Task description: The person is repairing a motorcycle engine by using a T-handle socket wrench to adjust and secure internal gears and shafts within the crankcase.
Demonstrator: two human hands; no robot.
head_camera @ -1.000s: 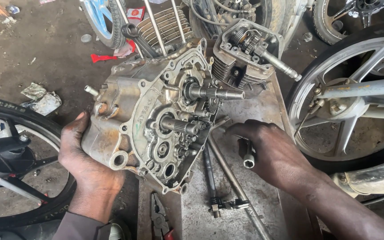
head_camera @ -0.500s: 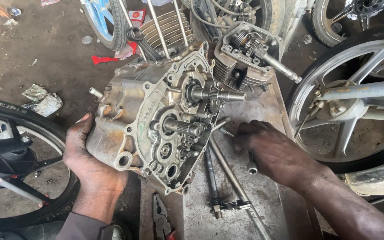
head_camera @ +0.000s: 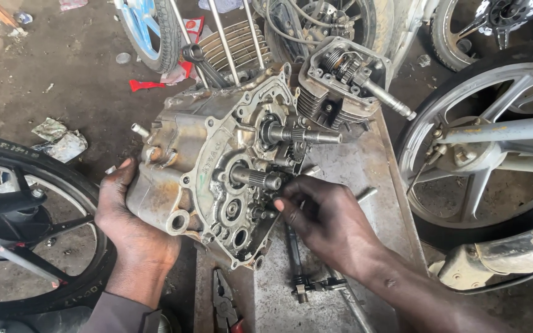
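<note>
Crankcase (head_camera: 205, 179) — left hand (head_camera: 128, 222) grips its side, right hand (head_camera: 325, 216) fingertips pinching at shafts.

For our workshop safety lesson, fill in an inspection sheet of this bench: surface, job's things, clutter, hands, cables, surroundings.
Surface: worn metal bench, greasy.
Job's things: engine crankcase on its side, shafts pointing out; cylinder head behind it.
Clutter: pliers and loose rods on the bench.
Hands: left hand grips the crankcase edge; right hand has its fingertips at the gears.
Cables: a bundle by the rear wheel.
Surroundings: motorcycle wheels and litter on a dirt floor.
</note>
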